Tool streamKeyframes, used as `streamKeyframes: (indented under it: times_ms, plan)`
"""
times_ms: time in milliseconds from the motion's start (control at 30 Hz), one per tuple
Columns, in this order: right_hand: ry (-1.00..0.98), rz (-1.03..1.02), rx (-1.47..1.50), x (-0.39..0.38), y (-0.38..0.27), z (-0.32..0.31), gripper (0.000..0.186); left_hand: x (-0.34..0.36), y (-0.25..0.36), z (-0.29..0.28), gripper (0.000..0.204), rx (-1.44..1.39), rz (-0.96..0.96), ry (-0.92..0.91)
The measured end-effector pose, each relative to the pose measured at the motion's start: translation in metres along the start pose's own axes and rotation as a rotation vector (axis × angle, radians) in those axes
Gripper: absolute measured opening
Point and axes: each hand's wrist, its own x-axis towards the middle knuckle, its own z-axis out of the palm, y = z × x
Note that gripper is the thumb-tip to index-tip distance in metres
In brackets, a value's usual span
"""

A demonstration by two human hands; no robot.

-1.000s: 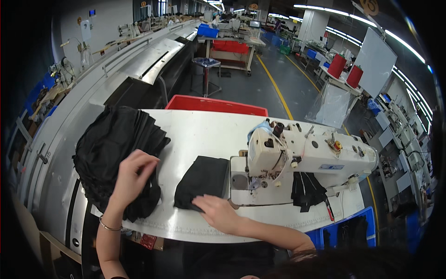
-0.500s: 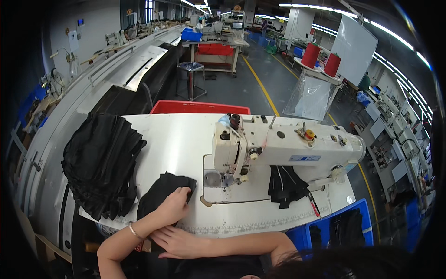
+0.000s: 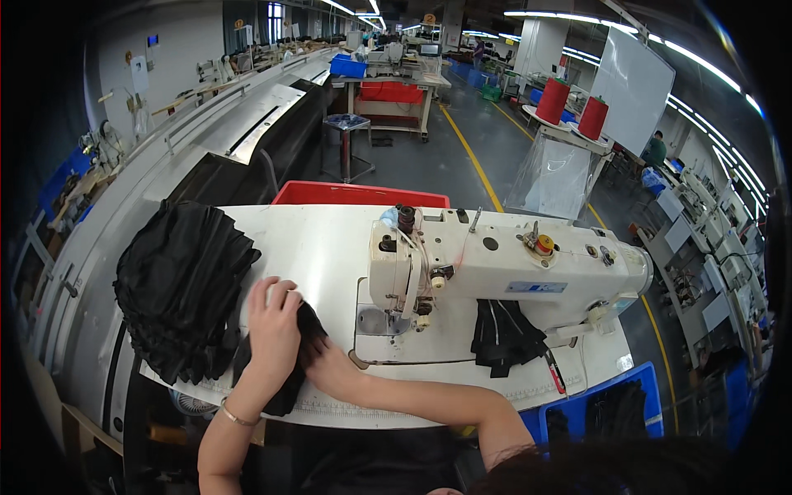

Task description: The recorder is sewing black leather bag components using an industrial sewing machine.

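Both hands work on a small piece of black cloth [image 3: 304,346] that lies on the white bench [image 3: 322,256], toward seven o'clock from the sewing machine [image 3: 495,264]. The left hand [image 3: 272,318] lies flat on top of the piece, its fingers [image 3: 262,290] spread and stretched toward twelve o'clock, pressing rather than gripping. The right hand [image 3: 334,371] comes across from the five o'clock side and sits just beside the left, mostly tucked under it and against the cloth, so it cannot be told whether its fingers are open or closed. At nine o'clock from the hands a large stack of black pieces [image 3: 181,289] rests on the bench, its near edge touching or almost touching the small piece. A further black piece [image 3: 505,337] hangs below the machine arm at three o'clock. One likely slip is that the cloth folds or shifts under the pressing palm, since only flat pressure holds it. Another is that an edge catches the neighbouring stack and drags a piece off. The needle area [image 3: 419,318] stands near, so fingers pushed that way could come too close.
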Motion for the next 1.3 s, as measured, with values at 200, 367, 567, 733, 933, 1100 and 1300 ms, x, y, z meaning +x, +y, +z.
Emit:
streamKeyframes:
  times_ms: [200, 367, 567, 733, 933, 1100, 1300]
  plan:
    - [0.126, -0.280, 0.731, -0.085, 0.021, -0.005, 0.047, -0.050, 0.017, 0.087, 0.014, -0.441, 0.082, -0.498]
    - [0.020, -0.283, 0.709, -0.111, 0.062, -0.024, 0.057, -0.028, 0.040, 0.111, 0.022, -0.654, -0.106, -0.582]
    - [0.077, -0.239, 0.729, -0.098, 0.081, -0.011, 0.043, -0.017, 0.023, 0.164, 0.030, -0.872, -0.045, -0.605]
    - [0.073, -0.198, 0.545, -0.101, 0.091, 0.008, 0.046, 0.005, 0.029, 0.173, 0.026, -0.991, -0.137, -0.809]
    - [0.132, -0.092, 0.507, -0.107, 0.078, 0.027, 0.044, 0.013, 0.029, 0.158, 0.024, -0.969, -0.210, -0.854]
    - [0.094, -0.055, 0.420, -0.104, 0.082, 0.018, 0.043, 0.019, 0.032, 0.147, 0.023, -0.942, -0.266, -0.853]
    - [-0.018, -0.134, 0.517, -0.106, 0.070, 0.030, 0.032, 0.033, 0.040, 0.135, 0.021, -0.925, -0.322, -0.831]
